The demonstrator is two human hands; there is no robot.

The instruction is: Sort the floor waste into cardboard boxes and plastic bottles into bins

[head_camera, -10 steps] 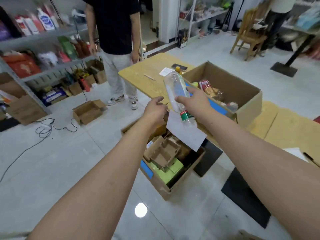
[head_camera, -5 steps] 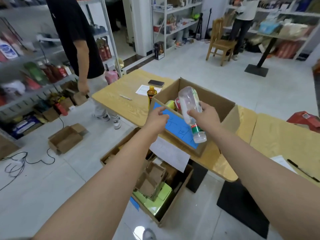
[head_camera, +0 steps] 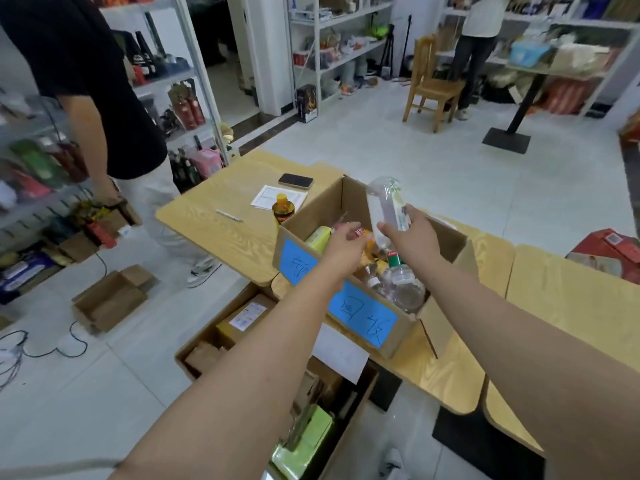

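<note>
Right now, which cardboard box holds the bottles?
The blue-labelled box on the wooden table. The big floor box below it holds cardboard packaging; the small floor box at left looks empty.

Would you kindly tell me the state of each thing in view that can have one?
plastic bottle: held neck-down over the table box.
right hand: grips the plastic bottle.
left hand: at the table box's near rim; grip unclear.
table box: open, holding bottles.
floor box: open, holding cardboard.
small floor box: open, flaps spread.
orange-capped bottle: upright, capped.
</note>
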